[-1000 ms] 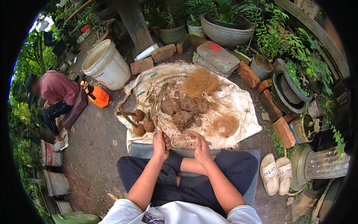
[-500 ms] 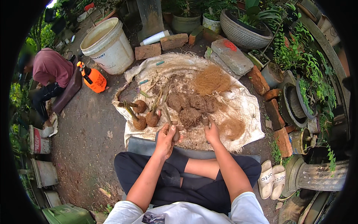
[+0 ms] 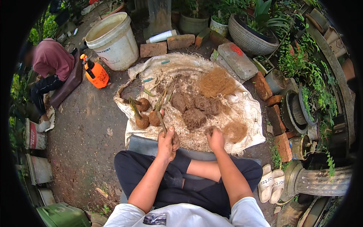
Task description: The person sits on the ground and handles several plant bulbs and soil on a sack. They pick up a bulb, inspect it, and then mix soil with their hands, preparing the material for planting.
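My left hand [image 3: 167, 143] is closed round the base of a seedling [image 3: 162, 123], whose stem slants up toward the far left. The palm and fingers hide its lower end. My right hand [image 3: 216, 139] has its fingers curled on a small clump of dark soil [image 3: 208, 130], just above the sack cloth. Beyond both hands lie several moist brown soil lumps [image 3: 194, 118]. Left of them stand brown fibre-covered balls with plant stems, one [image 3: 142, 121] nearest me and another [image 3: 143, 104] behind it.
A pale woven sack [image 3: 181, 139] carries loose brown fibre [image 3: 217, 82] and a smaller fibre pad [image 3: 235, 131]. An orange spray bottle [image 3: 97, 75] and white bucket [image 3: 115, 47] stand at far left. Bricks [image 3: 261, 85] edge the right side. Another person [image 3: 53, 62] sits at left.
My right hand has drawn back slightly from the soil lumps, a clump in its fingers. My left hand has turned round the seedling, covering its lower end. The view has shifted slightly.
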Demonstrator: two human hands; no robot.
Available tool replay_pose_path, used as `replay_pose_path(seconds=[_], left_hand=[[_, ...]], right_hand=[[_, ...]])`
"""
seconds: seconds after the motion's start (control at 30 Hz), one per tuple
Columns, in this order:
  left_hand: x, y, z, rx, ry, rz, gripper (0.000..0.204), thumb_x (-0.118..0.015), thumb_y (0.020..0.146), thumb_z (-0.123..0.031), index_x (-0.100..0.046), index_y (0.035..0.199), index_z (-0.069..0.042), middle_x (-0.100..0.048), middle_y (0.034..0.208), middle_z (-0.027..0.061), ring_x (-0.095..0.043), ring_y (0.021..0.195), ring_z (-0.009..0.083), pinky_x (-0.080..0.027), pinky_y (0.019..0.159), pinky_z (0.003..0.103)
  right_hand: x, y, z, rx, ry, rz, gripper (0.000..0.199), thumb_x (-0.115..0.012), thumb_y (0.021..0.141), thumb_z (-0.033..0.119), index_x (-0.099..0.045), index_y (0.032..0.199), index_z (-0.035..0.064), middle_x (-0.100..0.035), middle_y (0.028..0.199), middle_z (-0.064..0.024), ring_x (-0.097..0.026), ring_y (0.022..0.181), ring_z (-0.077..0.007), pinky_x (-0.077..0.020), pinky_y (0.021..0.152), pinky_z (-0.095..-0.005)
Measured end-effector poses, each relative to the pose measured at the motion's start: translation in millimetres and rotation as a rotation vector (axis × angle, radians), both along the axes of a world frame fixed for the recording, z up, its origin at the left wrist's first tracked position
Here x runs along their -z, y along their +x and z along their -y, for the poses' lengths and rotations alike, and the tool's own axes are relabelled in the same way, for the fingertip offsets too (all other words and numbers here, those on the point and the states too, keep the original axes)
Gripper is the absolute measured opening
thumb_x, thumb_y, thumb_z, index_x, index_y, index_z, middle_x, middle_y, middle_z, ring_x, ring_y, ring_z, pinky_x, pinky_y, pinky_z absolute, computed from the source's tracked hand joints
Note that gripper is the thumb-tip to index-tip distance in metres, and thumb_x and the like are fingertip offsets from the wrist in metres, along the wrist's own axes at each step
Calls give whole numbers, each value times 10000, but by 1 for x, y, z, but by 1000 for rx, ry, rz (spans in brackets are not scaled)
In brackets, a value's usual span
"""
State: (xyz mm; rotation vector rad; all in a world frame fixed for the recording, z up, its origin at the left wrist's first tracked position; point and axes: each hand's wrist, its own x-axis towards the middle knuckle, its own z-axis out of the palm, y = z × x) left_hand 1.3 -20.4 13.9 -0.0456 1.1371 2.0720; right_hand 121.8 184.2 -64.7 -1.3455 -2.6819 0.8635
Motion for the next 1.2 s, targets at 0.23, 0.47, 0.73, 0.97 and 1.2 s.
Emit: replay_pose_path(seconds=[0.23, 0.47, 0.73, 0.97, 1.2], left_hand=[[-8, 9, 3, 32, -133, -24, 309, -625, 1003, -368, -571, 958, -67, -627, 841, 41, -529, 565, 80, -403, 483, 219], [-14, 41, -15, 293, -194, -307, 351, -737, 934, -246, -671, 1196, -21, -653, 869, -21, -507, 658, 16, -417, 548, 195], [-34, 41, -21, 279, -353, -717, 238, -737, 904, -203, -714, 998, 14, -665, 821, 64, -610, 730, 144, -480, 666, 301], [-55, 35, -18, 249, -488, -1100, 164, -729, 861, -120, -692, 899, 35, -644, 808, 150, -615, 714, 260, -473, 657, 339], [-42, 44, -25, 217, -515, -1075, 192, -702, 919, -149, -677, 898, 39, -586, 764, 77, -553, 668, 151, -441, 612, 319]], right_hand=[[-42, 15, 19, 267, -400, -560, 440, -619, 927, 89, -542, 1357, 31, -650, 1056, -110, -645, 786, -177, -532, 662, -307], [-103, 45, 59, 222, -774, -868, 326, -638, 944, 46, -560, 1256, -7, -622, 1066, -60, -551, 741, -65, -455, 610, -206], [-127, 42, 61, -155, -462, -681, 329, -687, 938, 171, -595, 1205, 2, -664, 1054, -63, -575, 820, -113, -490, 737, -281], [-126, 34, 52, -340, -277, -603, 292, -678, 938, 256, -651, 1088, 7, -687, 953, -178, -670, 858, -347, -521, 742, -406], [-106, 41, 44, -333, -463, -685, 246, -611, 975, 202, -638, 1089, -14, -681, 938, -201, -667, 861, -358, -508, 768, -420]])
